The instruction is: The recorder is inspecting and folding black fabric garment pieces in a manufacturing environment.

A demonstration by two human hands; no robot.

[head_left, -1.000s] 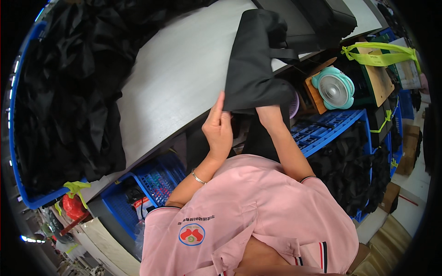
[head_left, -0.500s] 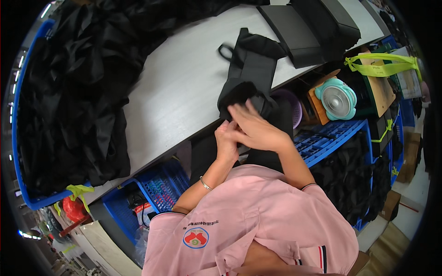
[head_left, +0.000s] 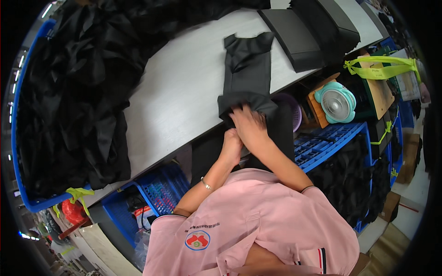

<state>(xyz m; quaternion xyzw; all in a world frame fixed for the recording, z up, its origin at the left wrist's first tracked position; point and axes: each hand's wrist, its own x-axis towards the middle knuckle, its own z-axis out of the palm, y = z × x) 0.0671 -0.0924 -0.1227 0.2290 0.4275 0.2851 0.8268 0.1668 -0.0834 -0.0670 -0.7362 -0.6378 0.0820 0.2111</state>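
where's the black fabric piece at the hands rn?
Head view, centre: the black fabric piece lies on the white table, left of the dark panels, its near end at the right hand.

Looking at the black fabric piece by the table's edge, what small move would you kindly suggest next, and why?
I would probably have the right hand smooth the near end of the black fabric piece: that hand is at this end, which looks bunched by the edge of the white table, while the middle stretch lies flatter.
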